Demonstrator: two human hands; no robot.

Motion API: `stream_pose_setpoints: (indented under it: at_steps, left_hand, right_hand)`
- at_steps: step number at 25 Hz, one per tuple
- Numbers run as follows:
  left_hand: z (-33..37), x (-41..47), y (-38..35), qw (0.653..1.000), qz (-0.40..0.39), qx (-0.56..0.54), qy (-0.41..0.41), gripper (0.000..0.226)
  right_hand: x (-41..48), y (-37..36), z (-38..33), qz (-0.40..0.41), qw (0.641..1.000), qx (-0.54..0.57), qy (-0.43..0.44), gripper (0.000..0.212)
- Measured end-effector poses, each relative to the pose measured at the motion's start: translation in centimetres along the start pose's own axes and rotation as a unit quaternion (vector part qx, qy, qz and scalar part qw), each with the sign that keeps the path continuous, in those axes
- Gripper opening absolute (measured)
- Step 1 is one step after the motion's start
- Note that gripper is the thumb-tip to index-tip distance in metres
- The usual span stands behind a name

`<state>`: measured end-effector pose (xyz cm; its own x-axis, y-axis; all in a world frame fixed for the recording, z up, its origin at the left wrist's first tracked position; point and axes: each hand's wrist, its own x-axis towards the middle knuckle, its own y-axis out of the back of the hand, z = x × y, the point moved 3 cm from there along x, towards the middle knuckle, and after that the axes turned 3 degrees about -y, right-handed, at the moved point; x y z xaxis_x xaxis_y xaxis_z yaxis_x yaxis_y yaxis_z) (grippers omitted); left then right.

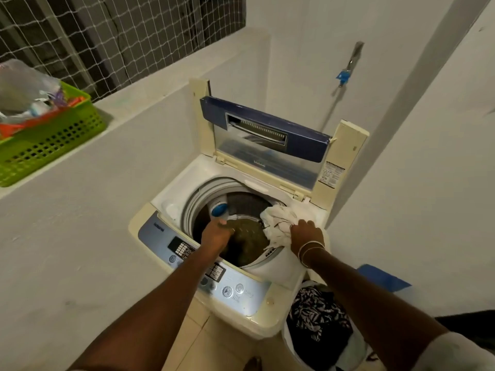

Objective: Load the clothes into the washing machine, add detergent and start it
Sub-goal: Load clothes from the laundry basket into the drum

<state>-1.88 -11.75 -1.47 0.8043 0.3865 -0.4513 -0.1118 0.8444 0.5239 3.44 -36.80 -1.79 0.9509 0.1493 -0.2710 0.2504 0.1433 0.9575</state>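
Green basket [53,140] on ledge [150,89]; bucket [289,344] beside washer [257,317]

Head view — steeply down, close above washing machine [241,263]

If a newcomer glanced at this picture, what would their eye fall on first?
The open washing machine stands in the middle, lid up, both hands at its drum: the left hand holds an olive garment, the right hand grips a white cloth at the rim. A bright green basket sits on the ledge, upper left.

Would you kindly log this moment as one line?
phase: loading | left hand: on olive garment in drum | right hand: grips white cloth at drum rim
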Motion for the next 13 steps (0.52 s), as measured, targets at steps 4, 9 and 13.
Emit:
stream_pose_setpoints:
  at_steps: [4, 9, 13]
  left_hand:
    - [1.4, -0.7, -1.5, 0.995, -0.08, -0.009, -0.059, 0.029]
    - [5.5, -0.3, -1.3, 0.973, -0.11, -0.093, -0.178, 0.047]
    - [6.7, 2.0, 0.5, 0.986, -0.026, -0.051, -0.154, 0.051]
  right_hand:
    - [0.6, 3.7, -1.9, 0.048, 0.984, 0.169, 0.037, 0.036]
    - [2.6, 12.1, -7.1, 0.105, 0.897, 0.42, 0.09, 0.024]
    - [3.7, 13.8, -8.3, 0.046, 0.844, 0.529, 0.073, 0.028]
